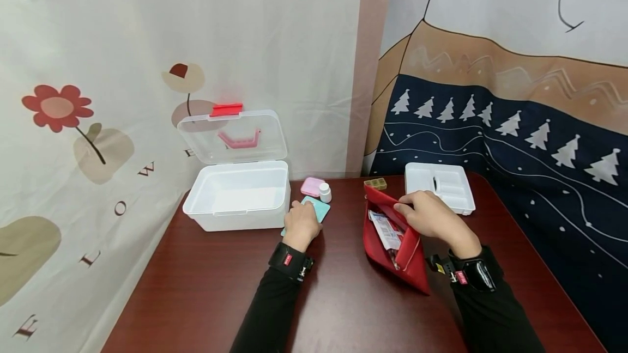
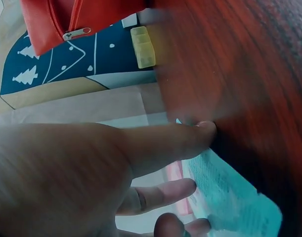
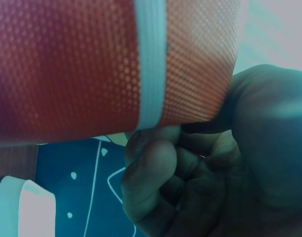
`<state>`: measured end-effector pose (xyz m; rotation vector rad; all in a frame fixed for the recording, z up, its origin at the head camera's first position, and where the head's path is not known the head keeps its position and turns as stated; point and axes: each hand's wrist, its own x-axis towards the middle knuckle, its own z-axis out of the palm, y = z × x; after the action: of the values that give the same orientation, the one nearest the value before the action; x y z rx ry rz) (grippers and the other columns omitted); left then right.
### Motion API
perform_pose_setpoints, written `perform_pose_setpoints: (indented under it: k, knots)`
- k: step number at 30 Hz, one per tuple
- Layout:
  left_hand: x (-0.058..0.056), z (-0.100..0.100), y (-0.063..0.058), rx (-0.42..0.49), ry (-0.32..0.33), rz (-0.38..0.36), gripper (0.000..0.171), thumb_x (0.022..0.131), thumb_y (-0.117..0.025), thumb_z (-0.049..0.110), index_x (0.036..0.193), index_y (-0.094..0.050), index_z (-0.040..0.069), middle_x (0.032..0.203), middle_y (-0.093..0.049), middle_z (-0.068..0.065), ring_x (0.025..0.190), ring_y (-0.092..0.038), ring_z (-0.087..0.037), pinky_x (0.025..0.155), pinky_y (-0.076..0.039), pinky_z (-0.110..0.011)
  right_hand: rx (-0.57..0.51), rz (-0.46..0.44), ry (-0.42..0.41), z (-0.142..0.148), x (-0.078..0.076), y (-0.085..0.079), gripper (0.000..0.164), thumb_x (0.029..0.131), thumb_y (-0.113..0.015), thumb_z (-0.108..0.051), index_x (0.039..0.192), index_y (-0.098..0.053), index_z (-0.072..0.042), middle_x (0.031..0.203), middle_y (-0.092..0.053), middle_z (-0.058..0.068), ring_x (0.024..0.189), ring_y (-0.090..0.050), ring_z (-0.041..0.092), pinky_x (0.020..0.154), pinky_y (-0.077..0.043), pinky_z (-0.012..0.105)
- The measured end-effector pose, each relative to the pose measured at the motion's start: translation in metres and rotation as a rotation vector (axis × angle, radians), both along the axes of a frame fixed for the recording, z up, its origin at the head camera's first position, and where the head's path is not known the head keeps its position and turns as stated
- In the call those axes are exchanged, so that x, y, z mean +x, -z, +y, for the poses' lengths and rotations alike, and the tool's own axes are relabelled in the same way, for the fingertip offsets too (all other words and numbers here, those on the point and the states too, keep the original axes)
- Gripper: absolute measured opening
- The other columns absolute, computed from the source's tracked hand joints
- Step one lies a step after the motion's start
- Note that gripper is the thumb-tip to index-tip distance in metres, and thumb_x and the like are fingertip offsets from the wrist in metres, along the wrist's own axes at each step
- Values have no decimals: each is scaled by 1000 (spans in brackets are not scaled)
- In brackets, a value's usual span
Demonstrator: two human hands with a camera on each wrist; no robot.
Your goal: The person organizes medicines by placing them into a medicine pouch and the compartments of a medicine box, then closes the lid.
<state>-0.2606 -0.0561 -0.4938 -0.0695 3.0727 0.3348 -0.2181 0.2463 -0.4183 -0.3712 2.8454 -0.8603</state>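
The person's left hand [image 1: 301,226] reaches over a flat turquoise packet [image 1: 320,209] on the bench [image 1: 343,315], left of the red pouch [image 1: 414,259]; its thumb and fingers are parted and their tips touch the packet, though whether they bear any of its weight cannot be told. The right hand [image 1: 432,212] pinches the rim of the pouch between thumb and fingers, drawing the mouth wide so that a white packet [image 1: 386,231] shows inside. The step in hand appears to be handling the turquoise packet while the pouch is held gaping. Done well, this would have the thumb work beneath one edge of so thin a thing before the fingers close, rather than push down on its face, and the right hand would hold the rim steady so that the contents do not spill. A white bottle [image 1: 325,193] and a pink case [image 1: 312,186] stand left of the pouch, just beyond the turquoise packet; a yellow pillbox [image 1: 375,183] lies just behind the pouch, a white tray [image 1: 422,175] behind it to the right, and a white box [image 1: 245,221] with its lid [image 1: 208,143] raised farther off to its left
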Motion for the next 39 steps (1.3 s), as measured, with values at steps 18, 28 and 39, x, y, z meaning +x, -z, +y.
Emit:
perform_pose_setpoints:
  k: [18,28,39]
  knots:
    - [8,-10,-34,33,90,51,26,93,-85,30,82,-73,10,93,-79,-12,81,-74,-32,65,-57,-46,3,-1,0,0,0,1,27,111,-63,-21,120,-81,-2,81,-66,3,74,-59,16,65,-51,30]
    - [1,-18,-26,49,115,241,18,85,-84,19,76,-72,9,82,-77,-14,73,-73,-34,56,-54,-50,5,10,-1,1,-1,1,27,111,-63,-21,120,-81,-2,82,-67,4,73,-59,16,63,-51,29]
    - [-7,-32,-21,131,126,308,30,89,-74,19,63,-59,16,67,-64,-6,61,-61,-28,50,-45,-47,8,15,0,1,-1,1,27,111,-63,-21,119,-81,-3,81,-66,3,75,-59,16,66,-50,31]
